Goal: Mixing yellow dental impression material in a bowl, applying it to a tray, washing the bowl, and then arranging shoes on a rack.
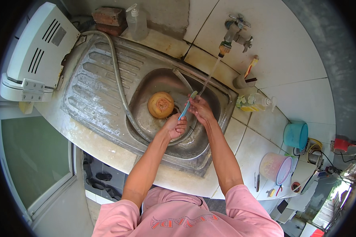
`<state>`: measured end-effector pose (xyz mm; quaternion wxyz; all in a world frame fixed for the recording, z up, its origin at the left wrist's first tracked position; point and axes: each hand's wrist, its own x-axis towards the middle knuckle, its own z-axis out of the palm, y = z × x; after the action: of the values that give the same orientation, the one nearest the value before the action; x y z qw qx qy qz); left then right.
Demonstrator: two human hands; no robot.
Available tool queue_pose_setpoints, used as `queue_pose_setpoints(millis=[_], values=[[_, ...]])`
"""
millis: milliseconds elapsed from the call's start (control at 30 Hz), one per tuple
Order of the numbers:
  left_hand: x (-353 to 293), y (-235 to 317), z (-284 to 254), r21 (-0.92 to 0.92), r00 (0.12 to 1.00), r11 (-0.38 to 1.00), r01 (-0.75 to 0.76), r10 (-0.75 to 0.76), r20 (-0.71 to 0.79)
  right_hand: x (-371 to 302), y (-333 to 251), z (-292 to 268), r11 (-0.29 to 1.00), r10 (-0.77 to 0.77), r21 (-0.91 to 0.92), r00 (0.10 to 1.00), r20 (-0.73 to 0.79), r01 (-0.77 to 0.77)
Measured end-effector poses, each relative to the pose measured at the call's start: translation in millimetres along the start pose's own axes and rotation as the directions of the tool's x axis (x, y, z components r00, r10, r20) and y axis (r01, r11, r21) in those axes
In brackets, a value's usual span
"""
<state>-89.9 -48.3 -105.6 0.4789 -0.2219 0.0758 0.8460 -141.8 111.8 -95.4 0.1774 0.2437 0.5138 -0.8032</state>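
In the head view, I see the left hand [175, 126] with fingers closed round the lower end of a blue tool [185, 110] above the sink [149, 81]; the right hand [201, 110] has fingers at its upper end, gripping or not I can't tell. Red-orange lettering [184, 222] marks the pink shirt [170, 203].

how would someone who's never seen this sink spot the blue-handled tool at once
Find the steel sink, then the left hand over its basin. The blue-handled tool juts from that fist, slanting toward the right hand. Its slim, straight blue handle sets it apart from the round orange thing and the curving grey hose.
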Motion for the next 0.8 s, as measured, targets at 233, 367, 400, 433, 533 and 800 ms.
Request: queue_pose_setpoints(millis=[233,367,400,433,533,800], values=[[36.4,0.7,25.4,0.776,0.858,0.587,-0.232,0.499,-0.120,-1.8,-13.2,-10.2,0.838,-0.240,-0.536,0.952,-0.189,0.105],[82.6,18.9,31.4,0.629,0.917,0.753,-0.194,0.367,-0.157,-45.5,-41.6,-4.2,0.560,-0.489,-0.794,0.868,-0.086,0.237],[99.0,25.7,31.6,0.530,0.919,0.836,-0.144,0.312,-0.242,-59.9,-53.8,-3.1,0.488,-0.616,-0.822,0.783,-0.086,0.293],[114.0,30.4,29.4,0.533,0.924,0.835,-0.133,0.298,-0.237,-74.5,-67.7,-1.5,0.427,-0.717,-0.849,0.688,-0.109,0.311],[149.8,46.8,13.3,0.296,0.956,0.951,-0.092,0.168,-0.242,-119.3,-124.0,-2.0,0.253,-0.876,-0.896,0.480,-0.053,0.364],[131.0,54.1,25.6,0.353,0.984,0.928,0.121,-0.065,-0.168,-121.5,-225.0,9.0,0.082,-0.992,-0.931,0.118,-0.042,0.356]])
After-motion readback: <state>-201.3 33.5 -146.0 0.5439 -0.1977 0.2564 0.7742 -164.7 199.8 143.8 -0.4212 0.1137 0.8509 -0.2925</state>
